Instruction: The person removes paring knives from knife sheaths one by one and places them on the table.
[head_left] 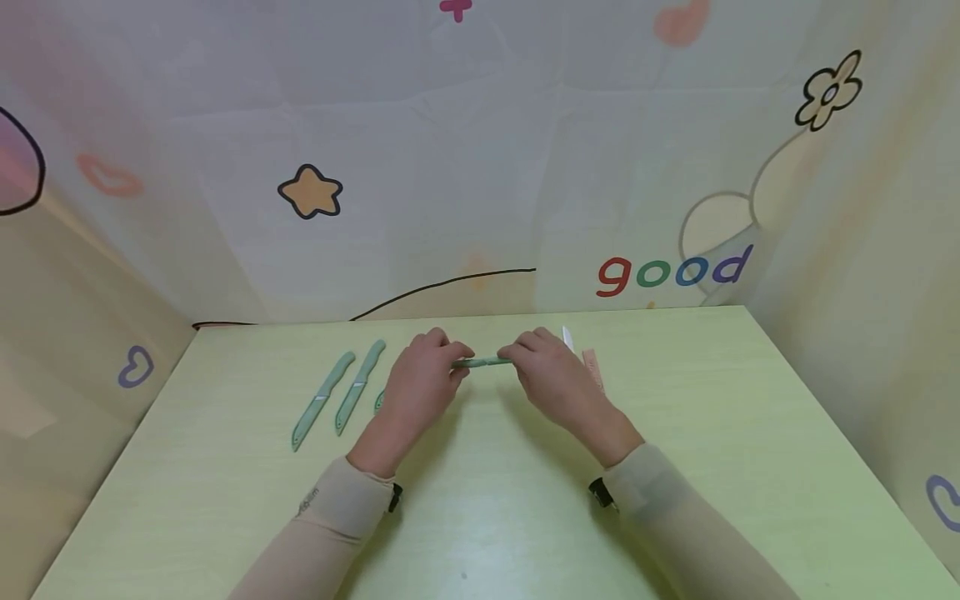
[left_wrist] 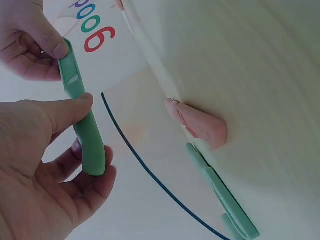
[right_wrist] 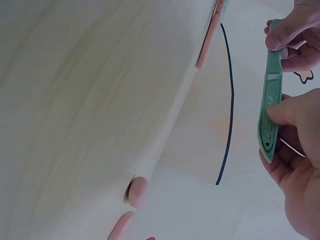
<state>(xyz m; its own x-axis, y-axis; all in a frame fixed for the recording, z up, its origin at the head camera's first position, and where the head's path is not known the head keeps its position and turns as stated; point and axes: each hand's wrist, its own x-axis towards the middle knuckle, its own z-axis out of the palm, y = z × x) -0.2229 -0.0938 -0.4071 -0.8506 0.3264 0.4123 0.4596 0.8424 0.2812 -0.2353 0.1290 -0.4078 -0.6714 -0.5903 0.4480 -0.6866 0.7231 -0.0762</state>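
Both hands hold a green knife in a matching sheath [head_left: 487, 362] level above the table. My left hand [head_left: 420, 383] grips its handle [left_wrist: 91, 145], with the thumb on top and fingers curled beneath. The sheath [right_wrist: 269, 110], which has raised lettering and a star near its tip, is pinched by my right hand [head_left: 558, 383]. Only a short stretch of the knife shows between the hands in the head view. Whether the blade is fully covered, I cannot tell.
Two sheathed green knives [head_left: 322, 402] [head_left: 360, 387] lie to the left. Another green piece [head_left: 378, 402] is partly hidden behind the left hand. Beyond the right hand are a whitish blade [head_left: 567, 337] and a pink strip-like piece [head_left: 592, 367]. A printed curtain [head_left: 450, 167] borders the table [head_left: 480, 517].
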